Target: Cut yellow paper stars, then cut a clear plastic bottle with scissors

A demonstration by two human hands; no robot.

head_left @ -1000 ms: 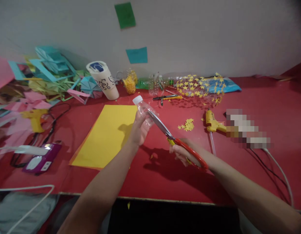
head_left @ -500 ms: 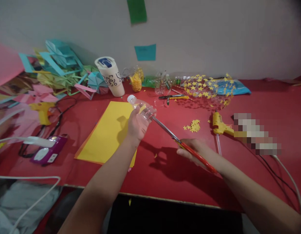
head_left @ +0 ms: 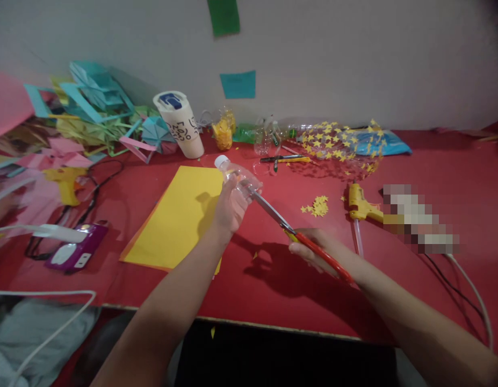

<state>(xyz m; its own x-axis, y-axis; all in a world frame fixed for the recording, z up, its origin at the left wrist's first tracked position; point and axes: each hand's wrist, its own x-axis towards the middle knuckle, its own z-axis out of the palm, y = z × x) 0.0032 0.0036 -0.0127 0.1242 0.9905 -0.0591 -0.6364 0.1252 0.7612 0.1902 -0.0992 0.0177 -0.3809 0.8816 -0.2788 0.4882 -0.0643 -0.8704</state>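
My left hand is wrapped round a clear plastic bottle top with a white cap, held above the table and tilted with the cap up to the left. In my right hand is a pair of red-handled scissors. Their blades point up and left and reach the plastic beside my left fingers. Whether the blade tips are inside or in front of the clear plastic, I cannot tell. Beneath my left forearm lies a stack of yellow paper.
Yellow paper stars lie right of the scissors, near a yellow glue gun. A star-covered clear bottle, pens and a white tumbler stand or lie behind. Left are folded paper shapes and a purple power socket.
The scissor blades now overlap the clear plastic further up and left. The bottle top has turned slightly in my left hand. The whole view has shifted a little.
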